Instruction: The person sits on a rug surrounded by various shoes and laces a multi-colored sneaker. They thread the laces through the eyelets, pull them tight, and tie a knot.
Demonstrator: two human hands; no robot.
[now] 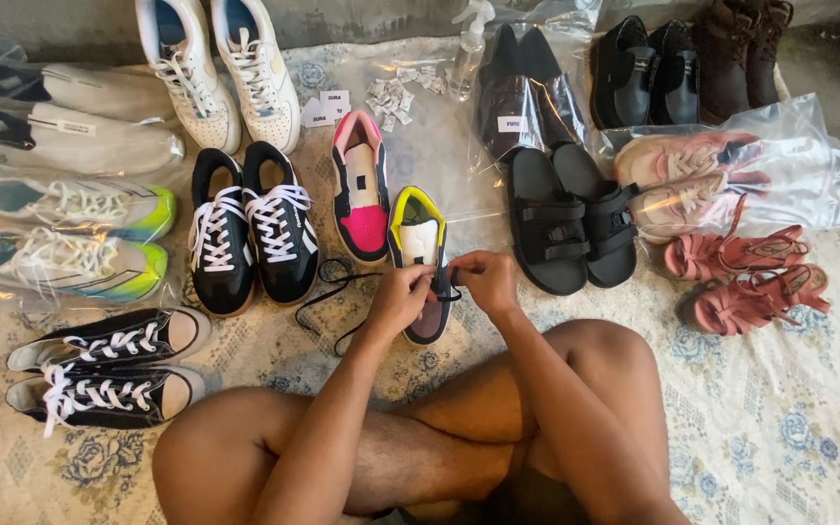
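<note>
Pinching a black lace (328,284) between both hands over the toe end of a yellow-collared sneaker (418,243); left hand (399,297) closed on the lace, right hand (485,279) closed on it just beside, fingertips nearly touching. Loose lace trailed off left of the left hand across the floral sheet (789,428). Pink-and-black sneaker (362,185) lay just beyond the left hand. Best kept taut and fed squarely, judging by the slack
</note>
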